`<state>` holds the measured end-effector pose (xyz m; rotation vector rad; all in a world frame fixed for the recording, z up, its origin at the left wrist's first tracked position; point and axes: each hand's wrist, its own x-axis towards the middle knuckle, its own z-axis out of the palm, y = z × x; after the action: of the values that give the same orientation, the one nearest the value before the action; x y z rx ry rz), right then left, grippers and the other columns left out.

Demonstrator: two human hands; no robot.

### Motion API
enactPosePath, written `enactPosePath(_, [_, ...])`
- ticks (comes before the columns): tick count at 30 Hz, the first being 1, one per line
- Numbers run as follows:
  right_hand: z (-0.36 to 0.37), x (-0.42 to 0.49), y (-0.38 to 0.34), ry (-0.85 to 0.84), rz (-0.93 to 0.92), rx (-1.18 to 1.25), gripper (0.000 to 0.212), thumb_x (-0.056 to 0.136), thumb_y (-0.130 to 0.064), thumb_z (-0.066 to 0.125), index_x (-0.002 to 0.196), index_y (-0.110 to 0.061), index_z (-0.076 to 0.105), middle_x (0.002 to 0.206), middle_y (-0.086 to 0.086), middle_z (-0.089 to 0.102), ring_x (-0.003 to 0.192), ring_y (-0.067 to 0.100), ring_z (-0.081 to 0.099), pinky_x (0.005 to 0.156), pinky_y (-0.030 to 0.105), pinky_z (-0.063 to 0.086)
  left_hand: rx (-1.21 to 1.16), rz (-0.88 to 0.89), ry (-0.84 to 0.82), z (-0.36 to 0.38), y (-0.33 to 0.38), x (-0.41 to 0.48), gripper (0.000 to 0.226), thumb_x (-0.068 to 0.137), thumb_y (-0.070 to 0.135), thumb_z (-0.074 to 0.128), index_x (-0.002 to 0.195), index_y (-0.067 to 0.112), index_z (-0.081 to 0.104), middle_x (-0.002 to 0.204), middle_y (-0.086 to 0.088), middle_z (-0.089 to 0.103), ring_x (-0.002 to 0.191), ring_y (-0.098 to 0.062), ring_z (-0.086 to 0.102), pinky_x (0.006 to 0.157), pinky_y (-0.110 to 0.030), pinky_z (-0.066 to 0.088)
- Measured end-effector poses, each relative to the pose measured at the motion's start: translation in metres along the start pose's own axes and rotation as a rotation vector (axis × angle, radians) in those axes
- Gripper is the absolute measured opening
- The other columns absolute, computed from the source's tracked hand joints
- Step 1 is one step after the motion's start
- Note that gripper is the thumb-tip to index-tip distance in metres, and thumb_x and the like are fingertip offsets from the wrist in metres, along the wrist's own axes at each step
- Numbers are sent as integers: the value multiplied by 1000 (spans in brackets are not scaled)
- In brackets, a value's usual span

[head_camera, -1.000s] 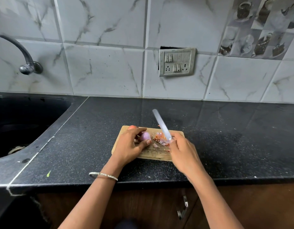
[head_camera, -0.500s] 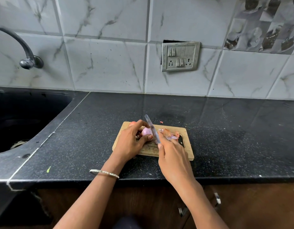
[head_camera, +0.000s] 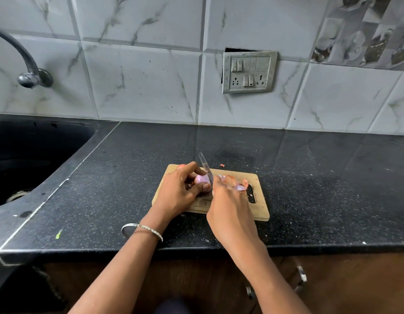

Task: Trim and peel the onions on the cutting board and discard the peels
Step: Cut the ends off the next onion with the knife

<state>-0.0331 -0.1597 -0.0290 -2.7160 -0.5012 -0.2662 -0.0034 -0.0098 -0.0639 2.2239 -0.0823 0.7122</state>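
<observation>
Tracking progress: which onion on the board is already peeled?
The pale purple onion gripped by the left hand, beside the knife. The other onion, behind that hand, has reddish skin on.

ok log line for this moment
step: trimming onion | left hand: holds onion on cutting board | right hand: grips knife, blade at onion | peels: piled on board, not discarded

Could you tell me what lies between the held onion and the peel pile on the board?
In the head view, the knife, gripped by the right hand, stands between the onion and the peels.
</observation>
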Motion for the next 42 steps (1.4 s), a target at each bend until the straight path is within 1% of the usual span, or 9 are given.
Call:
enactPosePath(6, [1,11,-6,11,-11,-63,60,98,-8,45,155,-18,27,148,9,49,130,27,52,99,38,47,4,15,21,1,2,0,21,81,22,82,96,18,68,82,0,69,79,-11,61,69,-14,44])
enactPosePath(12, [-5,-25,6,6,-7,-76,78,98,-10,50,162,-21,7,146,6,49,131,26,51,95,32,48,1,-29,18,1,5,3,26,78,27,84,99,19,71,79,3,68,79,-10,60,70,-15,43])
enactPosePath(19, [0,10,-4,43,1,-44,57,96,-7,49,150,-19,37,140,9,55,119,28,61,87,37,53,-63,-42,7,-2,6,2,23,78,23,85,95,17,71,75,2,67,84,-2,56,68,-13,42])
enactPosePath(24, [-4,-3,3,42,-23,-81,67,97,-8,49,158,-20,23,151,6,46,128,26,56,94,35,50,-33,-56,70,4,7,1,24,75,25,87,91,19,71,70,10,64,79,-1,58,68,-13,44])
enactPosePath(27, [-5,-28,11,20,-33,-138,76,99,-10,47,162,-24,6,145,2,47,125,23,56,86,30,49,-50,-67,44,1,9,2,26,73,25,88,92,18,72,71,12,62,77,4,57,67,-6,40])
enactPosePath(30, [-5,-28,14,34,-24,-164,77,99,-11,48,162,-24,5,145,2,48,119,22,60,75,27,46,-66,-76,36,0,11,2,24,73,24,89,88,19,71,73,5,66,75,2,57,67,-6,41])
enactPosePath(34, [-2,-5,6,32,-21,-123,72,97,-11,51,160,-22,16,155,5,43,122,26,60,87,33,51,-110,-81,27,0,11,2,22,74,19,88,87,20,70,74,-2,69,76,-6,58,66,-8,43])
enactPosePath(37, [-1,8,1,49,-37,-113,63,99,-10,47,157,-22,24,155,8,42,122,26,61,91,37,52,-94,-95,43,1,10,3,20,75,20,87,87,19,71,69,4,66,71,0,57,65,-9,43])
enactPosePath(42, [-2,-16,13,27,-61,-150,75,99,-15,52,161,-23,11,151,4,45,121,23,60,88,32,51,-80,-127,54,3,4,5,20,75,31,87,83,32,68,74,7,70,67,-5,63,66,-15,49])
